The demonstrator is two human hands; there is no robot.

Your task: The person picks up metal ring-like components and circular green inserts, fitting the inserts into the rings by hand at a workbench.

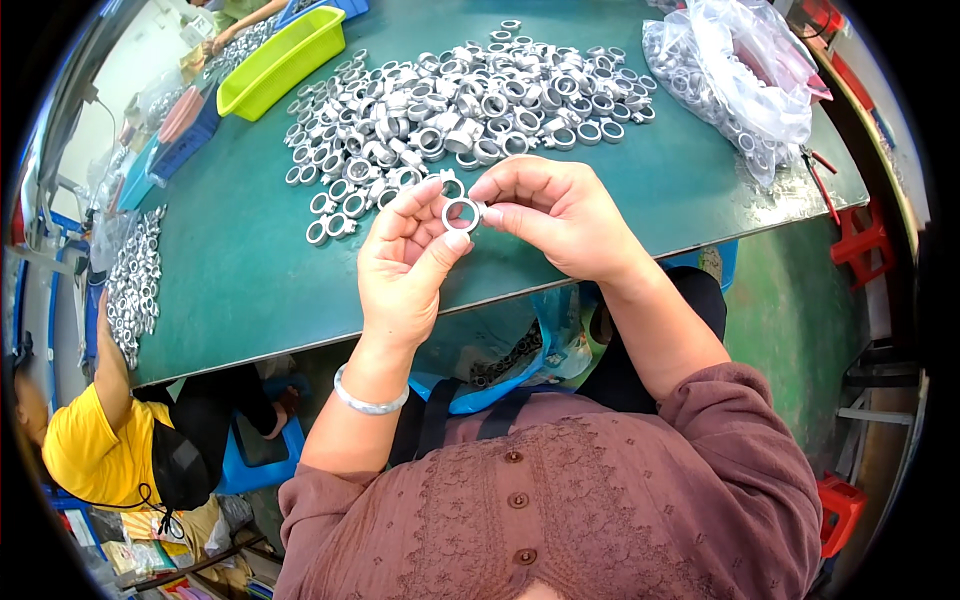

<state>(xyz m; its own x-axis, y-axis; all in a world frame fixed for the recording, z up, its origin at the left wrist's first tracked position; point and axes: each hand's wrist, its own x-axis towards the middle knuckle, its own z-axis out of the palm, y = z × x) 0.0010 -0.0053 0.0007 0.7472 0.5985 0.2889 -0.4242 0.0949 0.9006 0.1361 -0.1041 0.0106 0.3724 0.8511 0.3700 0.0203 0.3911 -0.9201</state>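
Note:
A silvery metal ring (pixel 446 217) with a small lug on its side is held up over the near part of the green table (pixel 240 290). My left hand (pixel 402 262) has its thumb and fingertips closed on the ring's left side. From the right, my right hand (pixel 565 215) pinches the ring at its lug, thumb against forefinger. Whatever else lies between those fingertips is too small to make out. A second ring shows just behind my left fingertips; I cannot tell whether it touches them. Beyond my hands spreads a heap of similar rings (pixel 490 103).
A yellow-green bin (pixel 285 62) stands at the far left, and a clear plastic bag of rings (pixel 700 75) at the far right. At left, a person in a yellow shirt (pixel 95 435) reaches to another ring pile (pixel 135 285). A blue bag (pixel 470 400) hangs below the table edge.

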